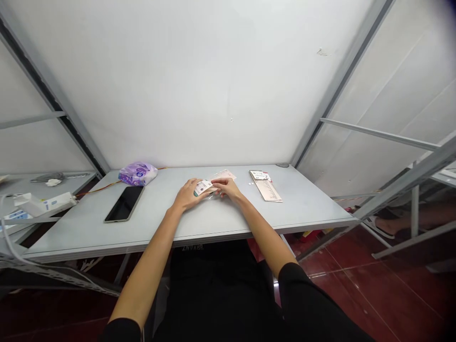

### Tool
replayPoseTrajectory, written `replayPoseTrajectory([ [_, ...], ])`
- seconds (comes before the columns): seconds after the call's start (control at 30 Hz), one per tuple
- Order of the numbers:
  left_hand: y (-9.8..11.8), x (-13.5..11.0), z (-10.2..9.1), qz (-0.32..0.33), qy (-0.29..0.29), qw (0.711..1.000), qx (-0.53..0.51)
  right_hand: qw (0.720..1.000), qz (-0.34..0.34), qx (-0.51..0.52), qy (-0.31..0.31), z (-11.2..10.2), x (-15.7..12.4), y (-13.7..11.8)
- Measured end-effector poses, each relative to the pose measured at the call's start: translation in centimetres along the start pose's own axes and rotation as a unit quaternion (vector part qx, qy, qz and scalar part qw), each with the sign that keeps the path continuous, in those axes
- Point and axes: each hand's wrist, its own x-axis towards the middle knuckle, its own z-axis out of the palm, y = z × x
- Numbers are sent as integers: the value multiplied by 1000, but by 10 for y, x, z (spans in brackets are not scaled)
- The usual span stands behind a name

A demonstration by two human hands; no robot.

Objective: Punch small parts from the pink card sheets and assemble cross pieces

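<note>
- White card (203, 188): held between the left hand (185, 195) and the right hand (226, 188), long axis running left to right, rising slightly rightward; about equally near both hands.
- Fingers (217, 182): curled, both hands apparently pinching the card; none spread open.
- Pink paper (224, 175): just behind the card.
- Paper stack (265, 187): right of the card, apart from it.
- Phone (124, 204): left of the card, dark screen up.
- Purple packet (138, 173): further left of the card, behind the phone.
- Hidden: the card's right end, behind fingers; its print is too small to read.
</note>
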Motion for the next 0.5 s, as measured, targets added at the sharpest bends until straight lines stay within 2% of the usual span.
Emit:
replayPoseTrajectory([
  [0.07,3,-1,-1,-5,-40,999,6,1000,-15,-19,-16,2,0,-1],
  [0.1,4,-1,-1,-9,-42,999,8,999,-23,-27,-20,2,0,-1],
  [0.17,4,1,-2,-24,-17,1000,7,998,-48,-49,-3,1,1,0],
  [0.23,0,3,-2,-54,23,998,-1,990,-87,-96,62,-1,3,3],
  [0.3,-5,5,-3,-90,56,994,-15,964,-125,-186,140,-3,5,8],
  [0.37,-10,6,-3,-117,70,990,-30,929,-139,-293,180,-3,6,14],
  [0.43,-13,6,-2,-127,73,988,-37,902,-126,-375,175,-1,7,20],
  [0.5,-14,6,-1,-129,72,988,-36,890,-108,-413,158,2,8,24],
])
